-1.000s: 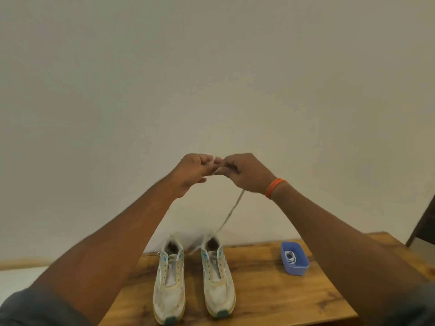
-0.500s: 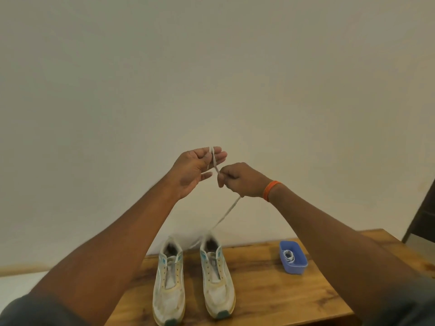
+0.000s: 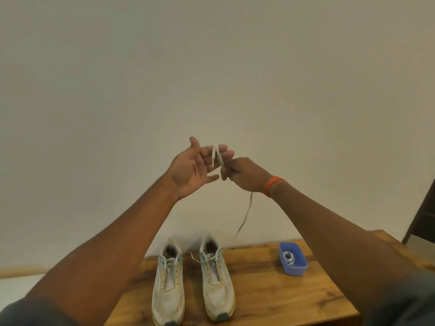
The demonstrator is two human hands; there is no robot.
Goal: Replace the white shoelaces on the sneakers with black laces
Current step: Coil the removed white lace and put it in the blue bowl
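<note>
a second ago both hands met in a tight pinch on the white shoelace (image 3: 246,211); now the left hand (image 3: 191,169) has turned palm-up with fingers spread straight, a loop of lace draped over its fingertips, while the right hand (image 3: 242,174) pinches the strand just beside it. this looks like coiling the freed lace, so removal from the right sneaker (image 3: 217,282) seems nearly done. from the right hand the lace trails down to that shoe's top eyelets on the wooden table (image 3: 282,300). the left sneaker (image 3: 168,287) stands beside it; another coiled lace sits in the blue tub (image 3: 293,258).
</note>
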